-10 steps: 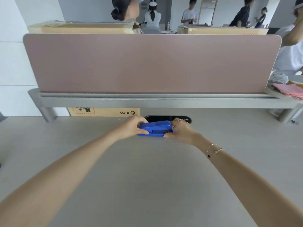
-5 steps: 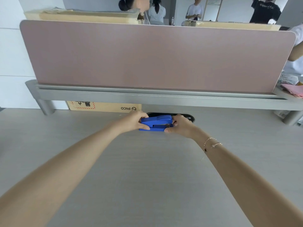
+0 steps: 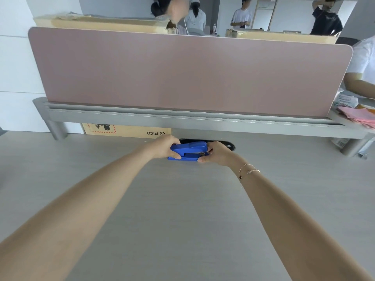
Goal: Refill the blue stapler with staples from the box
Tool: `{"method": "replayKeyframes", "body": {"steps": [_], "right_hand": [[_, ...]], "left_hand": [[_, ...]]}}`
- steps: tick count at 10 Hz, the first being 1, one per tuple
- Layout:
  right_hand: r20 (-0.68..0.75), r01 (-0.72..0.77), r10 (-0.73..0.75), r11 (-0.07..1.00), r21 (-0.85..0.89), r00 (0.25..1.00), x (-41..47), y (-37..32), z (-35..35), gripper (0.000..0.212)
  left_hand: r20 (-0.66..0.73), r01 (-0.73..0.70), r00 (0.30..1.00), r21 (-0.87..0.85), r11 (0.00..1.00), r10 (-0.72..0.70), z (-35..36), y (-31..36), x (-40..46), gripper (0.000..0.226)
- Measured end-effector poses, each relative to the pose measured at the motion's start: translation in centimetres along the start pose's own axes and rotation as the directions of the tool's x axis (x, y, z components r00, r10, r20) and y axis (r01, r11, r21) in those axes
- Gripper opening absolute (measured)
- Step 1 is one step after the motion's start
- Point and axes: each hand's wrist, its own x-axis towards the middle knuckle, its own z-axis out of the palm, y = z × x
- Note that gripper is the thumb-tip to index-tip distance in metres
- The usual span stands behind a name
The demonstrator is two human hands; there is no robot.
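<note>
Blue stapler point(image 3: 187, 151) was held at 12 o'clock, far end of the surface point(image 3: 182, 220), in front of the black cable port point(image 3: 229, 144). Long axis ran 9-to-3. Left hand point(image 3: 165, 147) was closed on the 9 o'clock end, right hand point(image 3: 216, 154) pinched the 3 o'clock end, where metal showed. Both were equally near. No staple box was seen. Lid appeared slightly raised.

This is an open office. A pale grey desk point(image 3: 182, 220) is closed at 12 o'clock by a pink partition screen point(image 3: 182, 74) on a metal rail point(image 3: 182, 121) — a cable grommet point(image 3: 229, 146) is set in the desktop. Behind the screen, people point(image 3: 241, 16) stand among other desks and cardboard boxes point(image 3: 101, 22).
</note>
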Motion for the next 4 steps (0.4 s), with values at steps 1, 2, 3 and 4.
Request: {"method": "replayKeyframes", "body": {"steps": [1, 2, 3, 4], "right_hand": [[-0.025, -0.011, 0.011, 1.000, 0.018, 1.000, 0.1, 0.2, 0.3, 0.060], [-0.064, -0.025, 0.025, 1.000, 0.005, 0.998, -0.4, 0.3, 0.9, 0.050], [-0.096, -0.014, 0.014, 1.000, -0.002, 0.995, -1.5, 0.1, 1.1, 0.035], [-0.105, -0.002, 0.014, 0.993, 0.121, 0.994, -3.6, 0.0, 0.7, 0.052]], "left_hand": [[-0.019, 0.019, 1.000, -0.021, 1.000, -0.020, 0.1, 0.1, -0.1, 0.020], [-0.066, 0.036, 0.997, -0.050, 0.998, -0.039, 0.5, -0.4, -0.5, 0.025], [-0.138, 0.100, 0.984, -0.067, 0.993, -0.108, 1.2, -0.7, -1.8, 0.040], [-0.181, 0.083, 0.980, -0.023, 0.996, -0.086, 1.6, -0.1, -3.8, 0.053]]}}
